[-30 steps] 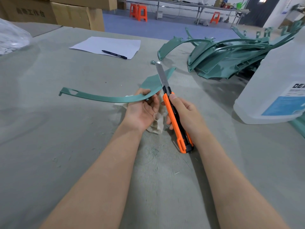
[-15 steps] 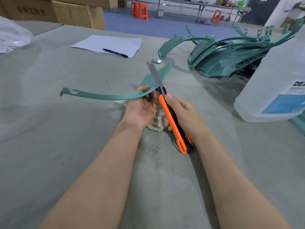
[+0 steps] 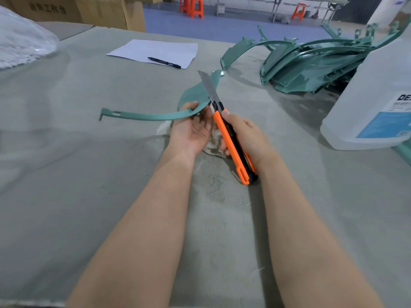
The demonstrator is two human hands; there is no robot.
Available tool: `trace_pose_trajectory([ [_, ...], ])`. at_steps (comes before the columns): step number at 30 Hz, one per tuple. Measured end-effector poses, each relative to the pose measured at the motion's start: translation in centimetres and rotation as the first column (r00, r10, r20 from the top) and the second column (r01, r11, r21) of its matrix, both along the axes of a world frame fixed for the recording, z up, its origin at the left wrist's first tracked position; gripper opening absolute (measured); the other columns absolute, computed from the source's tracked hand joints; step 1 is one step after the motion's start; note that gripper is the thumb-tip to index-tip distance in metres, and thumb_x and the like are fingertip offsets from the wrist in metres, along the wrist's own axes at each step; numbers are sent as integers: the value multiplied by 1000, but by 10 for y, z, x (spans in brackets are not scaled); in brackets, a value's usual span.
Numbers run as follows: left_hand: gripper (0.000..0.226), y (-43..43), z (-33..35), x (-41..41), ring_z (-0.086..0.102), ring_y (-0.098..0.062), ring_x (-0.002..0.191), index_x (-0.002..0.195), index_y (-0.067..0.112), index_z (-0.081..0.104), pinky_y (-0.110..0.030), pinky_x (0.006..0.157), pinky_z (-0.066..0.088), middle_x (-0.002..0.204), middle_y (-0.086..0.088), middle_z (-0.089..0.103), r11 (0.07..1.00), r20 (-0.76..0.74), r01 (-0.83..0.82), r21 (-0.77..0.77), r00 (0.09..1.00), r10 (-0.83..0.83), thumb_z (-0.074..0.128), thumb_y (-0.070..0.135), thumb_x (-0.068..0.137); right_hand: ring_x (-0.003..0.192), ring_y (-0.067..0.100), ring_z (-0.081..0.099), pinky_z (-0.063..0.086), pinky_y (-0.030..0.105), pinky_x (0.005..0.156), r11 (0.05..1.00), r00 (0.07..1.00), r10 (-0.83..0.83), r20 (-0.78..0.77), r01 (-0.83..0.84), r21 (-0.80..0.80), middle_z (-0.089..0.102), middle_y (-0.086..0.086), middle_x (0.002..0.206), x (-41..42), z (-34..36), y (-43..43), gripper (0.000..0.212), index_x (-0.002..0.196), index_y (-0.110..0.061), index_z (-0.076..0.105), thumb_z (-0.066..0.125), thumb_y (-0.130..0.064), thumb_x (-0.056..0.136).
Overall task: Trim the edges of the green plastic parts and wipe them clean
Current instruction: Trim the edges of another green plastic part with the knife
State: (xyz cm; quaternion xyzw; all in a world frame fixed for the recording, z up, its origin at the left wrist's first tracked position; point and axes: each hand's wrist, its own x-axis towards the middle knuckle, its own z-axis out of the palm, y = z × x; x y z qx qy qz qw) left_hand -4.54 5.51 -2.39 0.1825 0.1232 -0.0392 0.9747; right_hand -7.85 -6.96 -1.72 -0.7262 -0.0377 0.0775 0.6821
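My left hand grips a long curved green plastic part at its wide end, thumb on top; the thin arm of the part reaches out to the left above the table. My right hand holds an orange and black utility knife with its long blade extended and lying against the wide end's right edge. A crumpled whitish cloth lies under and between both hands, partly hidden.
A pile of green plastic parts lies at the back right. A big translucent jug with a blue label stands at the right. White paper with a black pen, a plastic bag and cardboard boxes sit at the back.
The knife blade has slid left and back along the edge of the part's wide end. The part's wide end has tilted up a little in my left hand.
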Motion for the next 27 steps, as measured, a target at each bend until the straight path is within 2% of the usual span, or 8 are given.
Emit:
trace_pose_trajectory([
  [5,36,2,-3,-3,60,-13,42,58,5,59,-18,45,51,50,-5,60,1000,32,2,-15,999,-1,47,-1,92,40,12,55,48,20,44,1000,999,17,27,-17,-17,60,5,50,-6,-2,-1,37,75,-15,66,53,-42,98],
  [11,27,2,-2,-1,60,-13,45,67,7,55,-18,46,51,53,-4,60,1000,34,-5,10,999,5,48,0,92,41,13,54,48,20,45,998,999,18,41,-15,-62,60,6,50,-6,1,0,39,74,-14,66,51,-40,99],
  [15,27,1,-2,0,56,-12,45,68,10,53,-19,41,42,52,-1,59,992,44,7,126,999,-13,47,6,94,40,14,54,47,19,44,998,999,31,41,-29,-53,59,7,49,-6,1,1,38,72,-16,66,52,-39,98],
  [20,26,0,-2,-1,52,-14,52,70,10,53,-22,46,40,60,-2,57,989,24,12,146,1000,-15,46,9,95,39,14,53,48,18,44,995,997,63,51,-59,-85,60,6,49,-7,1,1,37,79,-13,65,49,-38,100],
  [22,28,0,-1,-2,51,-15,47,68,10,51,-23,49,39,56,-2,56,990,24,18,142,999,-22,46,11,95,39,15,53,48,19,44,995,996,70,53,-65,-77,60,7,49,-7,1,3,36,78,-13,64,49,-38,100],
  [27,28,0,0,-4,46,-12,34,70,10,50,-15,37,30,45,0,52,978,23,24,209,999,-30,42,16,96,41,16,53,49,20,44,993,994,97,49,-94,-73,61,8,51,-8,0,5,36,82,-12,65,51,-40,99],
])
